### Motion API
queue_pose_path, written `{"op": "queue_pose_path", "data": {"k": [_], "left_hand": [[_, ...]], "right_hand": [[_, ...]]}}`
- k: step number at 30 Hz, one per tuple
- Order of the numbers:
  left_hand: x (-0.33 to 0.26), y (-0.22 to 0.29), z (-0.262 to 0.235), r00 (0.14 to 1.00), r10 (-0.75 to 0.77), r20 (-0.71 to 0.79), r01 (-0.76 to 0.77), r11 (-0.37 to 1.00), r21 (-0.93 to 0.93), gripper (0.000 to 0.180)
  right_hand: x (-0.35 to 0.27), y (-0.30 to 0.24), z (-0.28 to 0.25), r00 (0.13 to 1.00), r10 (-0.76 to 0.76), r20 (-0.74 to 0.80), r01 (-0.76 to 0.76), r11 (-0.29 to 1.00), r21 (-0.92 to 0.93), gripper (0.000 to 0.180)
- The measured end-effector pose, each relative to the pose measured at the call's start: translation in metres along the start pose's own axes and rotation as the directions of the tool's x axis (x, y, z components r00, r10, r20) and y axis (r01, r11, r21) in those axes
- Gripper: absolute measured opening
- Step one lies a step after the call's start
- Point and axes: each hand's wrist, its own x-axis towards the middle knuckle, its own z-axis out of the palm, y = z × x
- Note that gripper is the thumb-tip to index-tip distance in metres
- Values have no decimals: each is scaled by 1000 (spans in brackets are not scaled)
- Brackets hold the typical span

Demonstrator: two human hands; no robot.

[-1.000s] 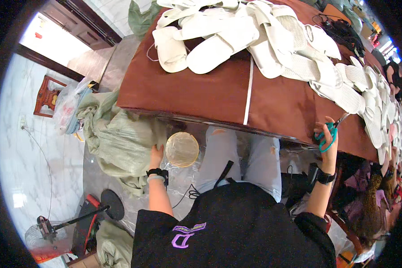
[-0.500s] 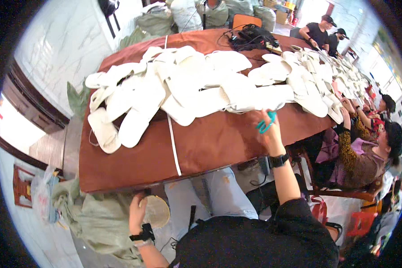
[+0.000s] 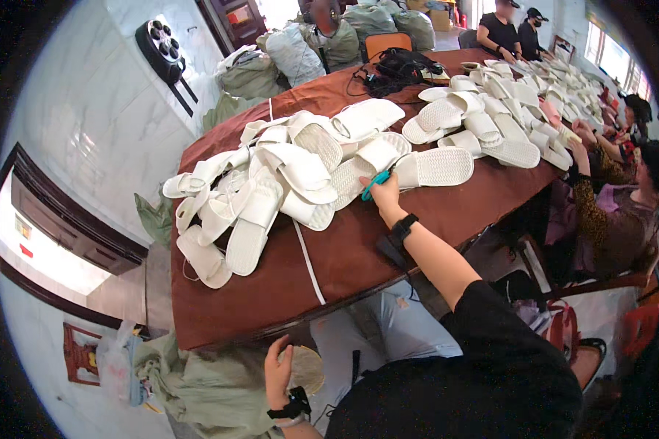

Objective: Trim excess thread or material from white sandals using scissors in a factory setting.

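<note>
My right hand [image 3: 385, 196] reaches over the table, closed on a small pair of teal-handled scissors [image 3: 374, 184]. Its fingertips are at the near edge of a white slipper [image 3: 355, 183] in the heap; whether they touch it I cannot tell. Just right of that hand, another white slipper [image 3: 447, 168] lies sole-side toward the right. Below the table edge, my left hand [image 3: 278, 369] is raised with its fingers apart and nothing in it. Beside it is a round, pale yellowish disc [image 3: 307, 370], partly hidden.
Brown cloth covers the long table [image 3: 241, 307], crossed by a white strip [image 3: 309, 263]. White slippers spread toward the far right, where several people work. A black bag with cables [image 3: 394, 72] lies farther back. Green sacking [image 3: 220, 391] lies at lower left; stuffed sacks [image 3: 294, 55] stand behind.
The view has shifted. My right hand has moved leftward to the slippers, the scissors still in it. My left hand remains below the table edge.
</note>
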Motion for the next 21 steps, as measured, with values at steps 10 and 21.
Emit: {"op": "queue_pose_path", "data": {"k": [10, 21], "left_hand": [[-22, 15, 1, 999, 48, 5, -45, 966, -253, 29], [13, 106, 75, 920, 305, 246, 4, 620, -784, 81]], "right_hand": [[-33, -39, -104, 997, -50, 51, 32, 951, 308, 56], [-165, -79, -141, 770, 28, 637, -306, 892, 331, 66]]}}
